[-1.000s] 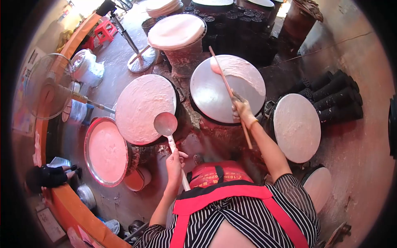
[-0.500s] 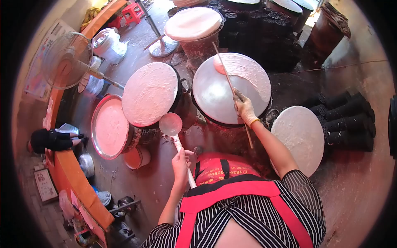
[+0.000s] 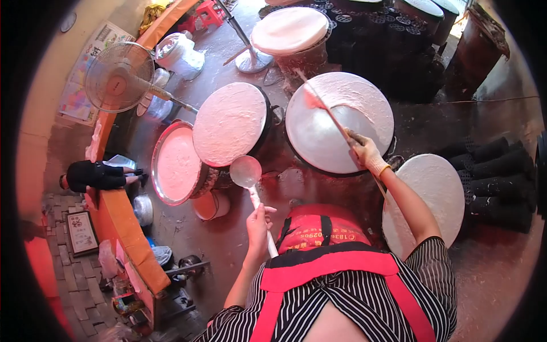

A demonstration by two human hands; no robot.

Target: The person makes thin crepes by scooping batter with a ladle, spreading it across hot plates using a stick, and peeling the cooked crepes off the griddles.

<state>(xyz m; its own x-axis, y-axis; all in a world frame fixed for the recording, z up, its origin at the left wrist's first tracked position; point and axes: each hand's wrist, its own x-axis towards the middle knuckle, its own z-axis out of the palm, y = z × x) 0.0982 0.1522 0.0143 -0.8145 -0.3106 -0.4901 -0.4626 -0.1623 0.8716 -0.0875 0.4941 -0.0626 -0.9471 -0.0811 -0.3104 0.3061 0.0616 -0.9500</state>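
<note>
Over the round griddle (image 3: 319,139), partly spread with pale batter (image 3: 364,98), our right hand (image 3: 367,154) has its grip wrapped around a long stick (image 3: 336,121). Nearer us, left of the griddle, our left hand's (image 3: 260,225) grip curls around a ladle (image 3: 246,172); farther left sits a batter-filled basin (image 3: 154,168).

Your right hand (image 3: 366,153), banded yellow at the wrist, covers part of the long thin wooden stick (image 3: 327,108); your left hand (image 3: 259,224) hides part of the pale-handled round metal ladle (image 3: 246,172). The top edge crops the grey metal pole (image 3: 235,26). The black-framed white plaque (image 3: 82,232) is too small to read.
</note>
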